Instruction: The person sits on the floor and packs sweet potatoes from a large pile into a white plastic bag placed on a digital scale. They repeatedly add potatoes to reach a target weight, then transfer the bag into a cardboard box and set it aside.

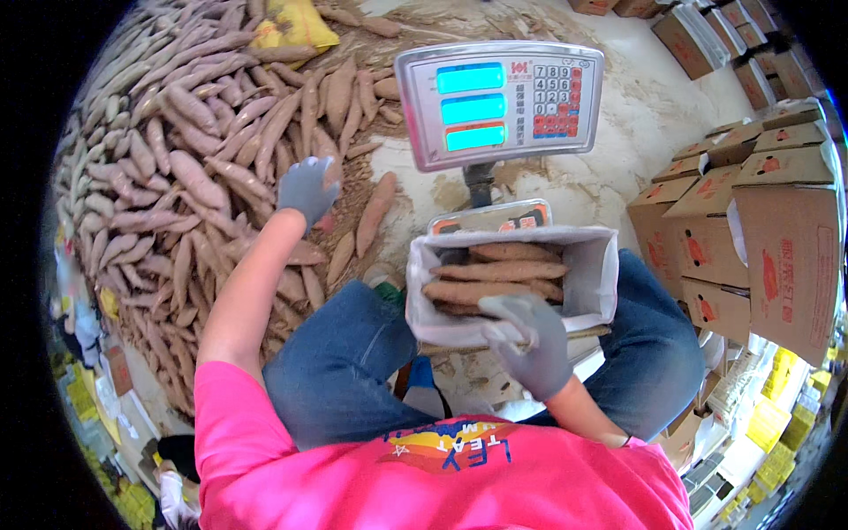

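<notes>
My left hand (308, 192), in a grey glove, reaches onto the edge of a large heap of sweet potatoes (199, 179). Its fingers touch a sweet potato (326, 147); whether they close around it is hard to see. In front of me a lined cardboard box (599, 278) stands on the platform of a digital scale (490, 215). Several long sweet potatoes (497, 270) lie sideways inside it. Over the box's near edge hovers my gloved right hand (530, 341), fingers apart and nothing in its grasp.
The scale's display head (500, 106) rises on a post behind the box, its screens lit. Printed cartons (788, 252) are stacked at the right. A yellow sack (298, 26) lies on the heap's far side. Two loose sweet potatoes (376, 213) rest on the dirty floor between heap and scale.
</notes>
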Demonstrator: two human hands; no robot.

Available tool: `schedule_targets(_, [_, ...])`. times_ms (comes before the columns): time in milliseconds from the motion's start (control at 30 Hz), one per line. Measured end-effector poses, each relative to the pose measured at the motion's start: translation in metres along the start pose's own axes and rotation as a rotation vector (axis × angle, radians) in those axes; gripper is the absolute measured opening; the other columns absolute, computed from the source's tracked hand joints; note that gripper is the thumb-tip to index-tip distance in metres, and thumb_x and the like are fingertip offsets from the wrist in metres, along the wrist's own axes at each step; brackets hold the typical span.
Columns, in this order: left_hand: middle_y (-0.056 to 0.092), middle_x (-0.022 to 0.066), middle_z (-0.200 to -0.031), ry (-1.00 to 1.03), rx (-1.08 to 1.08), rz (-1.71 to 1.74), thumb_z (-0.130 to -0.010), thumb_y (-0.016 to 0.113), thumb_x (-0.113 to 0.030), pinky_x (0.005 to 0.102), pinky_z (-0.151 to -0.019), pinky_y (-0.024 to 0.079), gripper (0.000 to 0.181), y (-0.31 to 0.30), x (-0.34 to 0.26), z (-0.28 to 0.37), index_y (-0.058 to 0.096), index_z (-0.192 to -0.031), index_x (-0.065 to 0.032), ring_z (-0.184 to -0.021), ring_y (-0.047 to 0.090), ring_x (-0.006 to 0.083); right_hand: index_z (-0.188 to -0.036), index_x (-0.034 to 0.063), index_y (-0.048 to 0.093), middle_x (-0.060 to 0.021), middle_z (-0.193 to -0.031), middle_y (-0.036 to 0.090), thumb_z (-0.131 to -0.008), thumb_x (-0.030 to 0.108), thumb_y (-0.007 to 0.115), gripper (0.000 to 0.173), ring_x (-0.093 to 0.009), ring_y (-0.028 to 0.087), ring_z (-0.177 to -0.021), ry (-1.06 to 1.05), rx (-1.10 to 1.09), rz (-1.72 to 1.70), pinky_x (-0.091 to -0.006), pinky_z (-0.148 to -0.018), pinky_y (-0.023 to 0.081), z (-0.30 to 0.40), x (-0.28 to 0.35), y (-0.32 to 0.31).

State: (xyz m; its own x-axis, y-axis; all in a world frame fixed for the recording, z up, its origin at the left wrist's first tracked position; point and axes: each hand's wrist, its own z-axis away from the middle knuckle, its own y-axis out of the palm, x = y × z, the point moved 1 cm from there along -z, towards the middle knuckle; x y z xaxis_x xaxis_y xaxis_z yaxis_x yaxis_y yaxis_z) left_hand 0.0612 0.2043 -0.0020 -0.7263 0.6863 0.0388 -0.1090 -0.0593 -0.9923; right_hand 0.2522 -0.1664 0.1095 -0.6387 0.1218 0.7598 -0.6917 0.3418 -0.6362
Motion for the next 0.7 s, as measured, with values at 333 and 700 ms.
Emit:
schedule_targets(333, [0.054,0.0142,-0.138,-0.425,0.417,0.055,-0.091,0.054,-0.041,0.0516,-0.109,0.033,0.051,0.123,0.004,-0.149,0.053,-0.140,-0.0254,-0.140,0.034,0.0383,-0.105,0.0065,0.072,-0.0134,-0.101,0.070,-0.076,0.005,0.068,0.029,-0.034,0.065,-0.094,0.194,0.068,0.023,-0.0417,-0.082,0.051,-0.034,-0.015,-0.004])
schedule_targets(700, [0.068,0.0098,-0.112,-0.166,0.378,-0.220,-0.086,0.062,-0.039,0.0448,-0.098,0.041,0.034,0.098,0.017,-0.148,0.071,-0.111,-0.0175,-0.119,0.055,0.0295,-0.105,0.0063,0.071,-0.0144,-0.101,0.071,-0.079,0.005,0.068,0.026,-0.033,0.065,-0.091,0.303,0.028,0.008,-0.0402,-0.081,0.051,-0.034,-0.021,0.004])
